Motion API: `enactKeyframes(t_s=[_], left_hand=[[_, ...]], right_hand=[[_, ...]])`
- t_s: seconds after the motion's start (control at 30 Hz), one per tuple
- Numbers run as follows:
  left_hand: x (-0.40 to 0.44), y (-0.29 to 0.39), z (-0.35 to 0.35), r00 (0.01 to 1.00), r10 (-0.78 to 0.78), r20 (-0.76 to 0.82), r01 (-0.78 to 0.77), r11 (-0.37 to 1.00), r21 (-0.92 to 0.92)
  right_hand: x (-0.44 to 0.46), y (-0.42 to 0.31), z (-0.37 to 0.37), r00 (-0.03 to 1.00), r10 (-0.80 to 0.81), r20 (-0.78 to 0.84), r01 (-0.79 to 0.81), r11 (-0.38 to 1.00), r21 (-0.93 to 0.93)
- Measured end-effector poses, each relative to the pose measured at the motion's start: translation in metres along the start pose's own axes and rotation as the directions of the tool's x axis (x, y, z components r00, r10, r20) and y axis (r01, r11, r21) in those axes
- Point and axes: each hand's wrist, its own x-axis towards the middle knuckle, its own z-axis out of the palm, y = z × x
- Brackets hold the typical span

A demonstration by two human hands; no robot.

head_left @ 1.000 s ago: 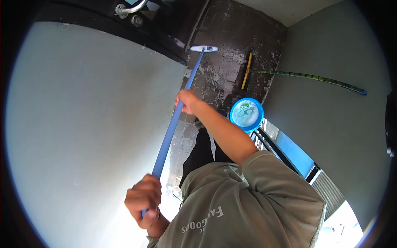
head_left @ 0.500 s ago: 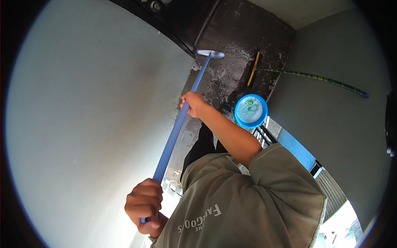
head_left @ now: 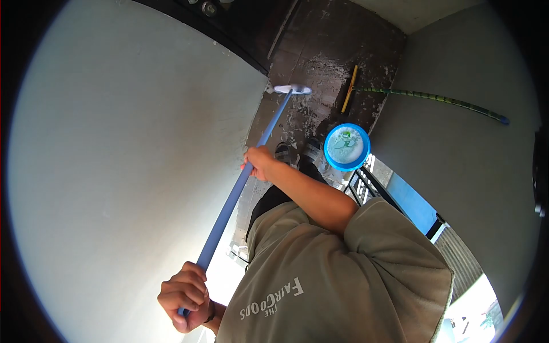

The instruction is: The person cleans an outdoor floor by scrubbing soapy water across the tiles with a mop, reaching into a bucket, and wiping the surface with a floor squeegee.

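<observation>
Both of my hands are closed around the blue pole of a long-handled floor brush [head_left: 226, 212]. My left hand [head_left: 184, 296] grips the pole near its top end, low on the left. Farther down, my right hand [head_left: 259, 163] wraps round the middle of the pole. The pale brush head [head_left: 293, 90] rests on the wet, foamy floor [head_left: 320, 63], close to the corner of the left wall. Its bristles cannot be made out.
A blue bucket [head_left: 327, 155] of sudsy water stands right of my feet [head_left: 310, 148]. Beyond it, a yellow squeegee [head_left: 350, 91] lies on the floor, its green patterned handle leaning on the right wall [head_left: 457, 148]. The left wall [head_left: 126, 148] runs beside the pole.
The brush head has moved back toward me over the floor. Both hands have shifted down and left with the pole. My feet show more clearly now.
</observation>
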Motion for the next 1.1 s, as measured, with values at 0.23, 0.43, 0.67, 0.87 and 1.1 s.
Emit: enactKeyframes(t_s=[0.23,0.43,0.67,0.87,1.1], left_hand=[[0.009,0.004,0.000,0.952,0.053,0.302,-0.064,0.997,0.029],[0.015,-0.030,0.009,0.984,0.014,0.179,-0.023,0.999,0.047],[0.023,-0.027,0.010,0.994,-0.016,0.112,0.008,0.997,0.071],[0.043,-0.008,-0.001,0.979,0.049,0.199,-0.046,0.999,-0.017],[0.062,-0.052,0.046,0.956,0.098,0.277,-0.075,0.993,-0.094]], right_hand=[[-0.021,-0.014,-0.005,0.998,-0.062,0.024,0.062,0.998,0.019],[0.020,-0.049,0.004,0.997,-0.075,0.031,0.076,0.997,-0.032],[0.033,-0.046,0.011,0.999,-0.033,-0.001,0.033,0.998,-0.045],[0.001,-0.045,0.001,0.998,-0.066,-0.024,0.067,0.997,0.041],[0.005,-0.131,-0.023,0.962,-0.263,-0.075,0.269,0.960,0.073]])
